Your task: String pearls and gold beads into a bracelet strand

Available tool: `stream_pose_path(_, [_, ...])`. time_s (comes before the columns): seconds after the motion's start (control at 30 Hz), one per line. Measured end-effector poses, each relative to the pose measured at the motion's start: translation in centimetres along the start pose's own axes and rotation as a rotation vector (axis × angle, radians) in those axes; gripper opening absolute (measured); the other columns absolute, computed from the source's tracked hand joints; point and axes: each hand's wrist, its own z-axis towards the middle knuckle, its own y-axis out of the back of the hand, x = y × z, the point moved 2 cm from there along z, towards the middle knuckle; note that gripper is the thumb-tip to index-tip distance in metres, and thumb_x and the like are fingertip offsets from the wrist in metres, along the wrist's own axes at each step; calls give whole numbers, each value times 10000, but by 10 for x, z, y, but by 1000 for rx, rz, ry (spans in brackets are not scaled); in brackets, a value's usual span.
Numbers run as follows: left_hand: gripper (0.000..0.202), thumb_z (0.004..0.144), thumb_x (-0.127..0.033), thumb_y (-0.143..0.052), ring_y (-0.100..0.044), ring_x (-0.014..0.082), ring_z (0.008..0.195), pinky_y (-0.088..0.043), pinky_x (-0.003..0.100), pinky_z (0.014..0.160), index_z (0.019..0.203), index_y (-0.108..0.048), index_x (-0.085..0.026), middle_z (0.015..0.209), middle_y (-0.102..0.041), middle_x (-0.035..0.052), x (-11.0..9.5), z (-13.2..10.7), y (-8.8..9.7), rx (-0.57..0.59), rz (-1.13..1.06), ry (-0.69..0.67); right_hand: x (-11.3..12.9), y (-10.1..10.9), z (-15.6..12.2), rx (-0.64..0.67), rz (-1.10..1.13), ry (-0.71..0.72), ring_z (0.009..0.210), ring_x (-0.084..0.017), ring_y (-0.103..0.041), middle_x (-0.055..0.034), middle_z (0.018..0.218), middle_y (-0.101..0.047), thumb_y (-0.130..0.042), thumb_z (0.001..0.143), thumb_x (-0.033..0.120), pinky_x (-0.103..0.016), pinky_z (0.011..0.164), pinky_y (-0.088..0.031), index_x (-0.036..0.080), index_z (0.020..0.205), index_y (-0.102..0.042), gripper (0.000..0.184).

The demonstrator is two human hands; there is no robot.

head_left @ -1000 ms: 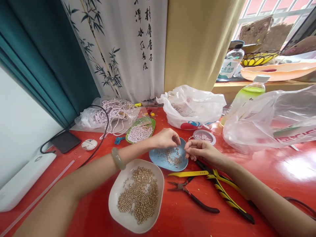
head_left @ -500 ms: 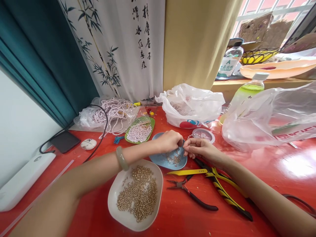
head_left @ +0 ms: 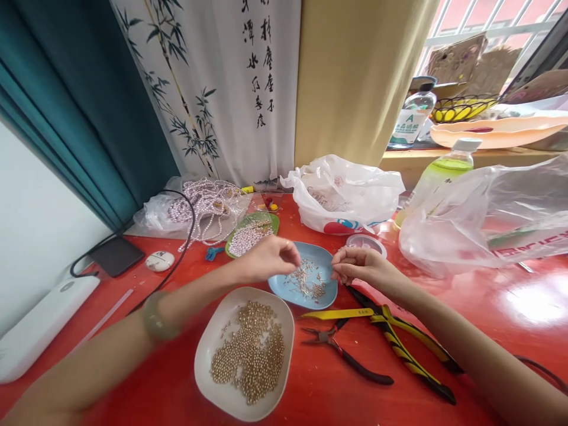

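Observation:
Above the left rim of the blue tray [head_left: 278, 294], which holds small gold metal pins [head_left: 306, 278], my left hand [head_left: 273, 258] has its fingers curled together. It is slightly smeared, and anything in its fingertips is too small to name. My right hand [head_left: 358, 264] pinches over the tray's right rim; what sits between its thumb and fingers I cannot make out. A white dish [head_left: 208, 387] of gold beads [head_left: 252, 355] lies in front of the tray. Yellow tweezers [head_left: 337, 313], small pliers [head_left: 326, 337] and larger yellow-black pliers [head_left: 399, 343] lie below my right hand.
Behind are a green tray [head_left: 276, 223] of pale pink beads, bead strands [head_left: 208, 204] on plastic, a round lidded tub [head_left: 377, 244] and a white plastic bag [head_left: 346, 189]. A bottle [head_left: 448, 165] and another bag [head_left: 479, 219] stand right. A phone [head_left: 118, 255] lies left.
My left hand has moved left, away from my right hand, uncovering more of the blue tray and its pins. My right hand stays nearly in place, still pinching.

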Motion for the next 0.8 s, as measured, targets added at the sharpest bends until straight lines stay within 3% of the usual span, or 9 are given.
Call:
stream_pose_path(0.13, [153, 628, -89, -490, -572, 118, 662, -440, 233, 625, 708, -615, -128, 711, -638, 25, 11, -47, 6, 14, -31, 94, 13, -13, -3, 5, -156, 69, 552, -77, -512, -14, 675, -614, -553, 746, 288, -232, 558, -419, 149, 737, -529, 142])
stream_pose_path(0.23, [98, 638, -123, -536, -564, 125, 657, -427, 237, 612, 673, -626, -138, 695, -632, 21, 17, -62, 5, -20, -54, 110, 20, -28, -4, 5, -192, 79, 552, -79, -515, -18, 675, -615, -524, 772, 281, -231, 553, -427, 160, 728, -508, 129])
stream_pose_path(0.33, [94, 650, -219, -604, -567, 132, 657, -429, 248, 612, 687, -644, -142, 703, -641, 28, 15, -58, 5, -104, -204, 135, 26, -44, 0, 14, -161, 74, 541, -75, -523, -18, 682, -617, -512, 785, 286, -222, 532, -430, 164, 733, -486, 134])
stream_pose_path(0.43, [196, 626, -229, -646, -571, 123, 630, -444, 259, 614, 803, -651, -144, 701, -648, 26, 9, -45, 4, -154, -487, 169, 34, -57, 9, 35, -86, 89, 513, -66, -528, -9, 665, -612, -526, 780, 290, -208, 499, -426, 164, 741, -460, 148])
stream_pose_path(0.53, [152, 618, -228, -670, -547, 92, 581, -440, 243, 619, 732, -651, -131, 625, -622, 7, 4, -32, 3, -195, -709, 131, 41, -64, 19, 57, 23, 124, 474, -59, -531, 19, 599, -589, -537, 774, 301, -191, 465, -419, 166, 743, -428, 176])
stream_pose_path(0.8, [200, 581, -192, -719, -548, 62, 566, -414, 194, 594, 711, -582, -125, 627, -582, -11, 13, -14, -7, -137, -1125, 230, 43, -68, 22, 31, 148, 208, 447, -54, -540, 42, 592, -550, -524, 787, 327, -173, 427, -416, 173, 763, -394, 203])
